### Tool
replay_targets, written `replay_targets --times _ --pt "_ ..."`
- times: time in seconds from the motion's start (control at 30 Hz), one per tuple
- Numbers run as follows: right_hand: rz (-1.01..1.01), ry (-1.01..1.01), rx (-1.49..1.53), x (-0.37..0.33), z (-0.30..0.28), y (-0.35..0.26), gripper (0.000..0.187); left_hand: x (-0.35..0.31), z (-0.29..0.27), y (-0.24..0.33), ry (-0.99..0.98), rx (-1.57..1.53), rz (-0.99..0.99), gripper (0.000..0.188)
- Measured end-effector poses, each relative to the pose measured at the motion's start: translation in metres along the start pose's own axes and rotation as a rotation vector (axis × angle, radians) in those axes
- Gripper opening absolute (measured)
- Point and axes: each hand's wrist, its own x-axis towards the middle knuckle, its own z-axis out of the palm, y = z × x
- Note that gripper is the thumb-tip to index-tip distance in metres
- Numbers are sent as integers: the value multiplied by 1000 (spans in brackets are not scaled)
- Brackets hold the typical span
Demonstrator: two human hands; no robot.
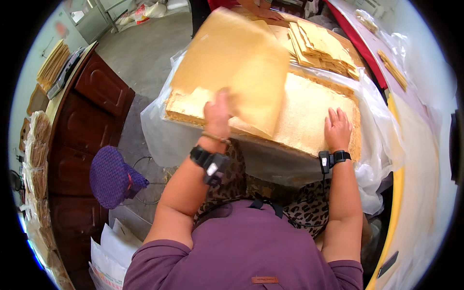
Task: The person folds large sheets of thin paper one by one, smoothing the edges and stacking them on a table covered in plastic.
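Observation:
A large thin tan sheet [227,58] is raised at a slant over the left part of a thick stack of pale tan sheets [309,108]. At its near edge is my left hand [218,113], blurred by motion, with the fingers closed on the sheet. My right hand [339,128] lies flat near the right end of the stack, fingers stretched out and slightly apart. The stack has rough, crumbly brown edges and rests on translucent plastic sheeting [159,116]. The raised sheet hides the stack's far left part.
Behind the stack lies a pile of folded tan sheets [324,48] on a wooden table [350,46]. Another person's arm [261,9] reaches in at the far edge. To the left stand a dark wooden cabinet [87,116] and a purple cushioned seat [113,176].

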Motion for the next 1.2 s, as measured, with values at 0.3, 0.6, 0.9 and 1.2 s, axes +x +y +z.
replay_targets --times 0.3,0.6,0.9,1.2 --pt "102 -186 1006 22 -37 -106 62 30 -58 -21 9 197 -76 31" --pt "455 -815 1198 37 -60 -199 64 64 -95 -37 147 720 135 38" --pt "618 -829 1369 43 -38 -198 33 44 -106 31 84 799 -22 37" --pt "801 -856 1634 60 -50 -206 31 -12 -39 16 -489 1255 972 68"
